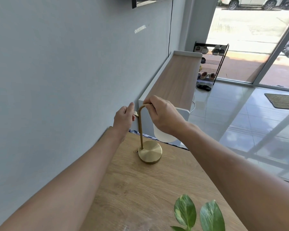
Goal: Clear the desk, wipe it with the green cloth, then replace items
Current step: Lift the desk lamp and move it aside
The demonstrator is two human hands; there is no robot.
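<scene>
A brass desk lamp (pixel 150 154) stands on the far end of the wooden desk (pixel 140 189), its round base flat on the top. My right hand (pixel 163 115) grips the curved top of the lamp's stem, above the white shade (pixel 162 136). My left hand (pixel 124 116) pinches a small knob on the stem's left side. The green cloth is not in view.
Green plant leaves (pixel 198 212) rise at the desk's near edge. Beyond the desk stands a low white cabinet with a wooden top (pixel 178 77) along the grey wall. A shoe rack (pixel 210 64) and a doormat (pixel 284 100) lie toward the glass front.
</scene>
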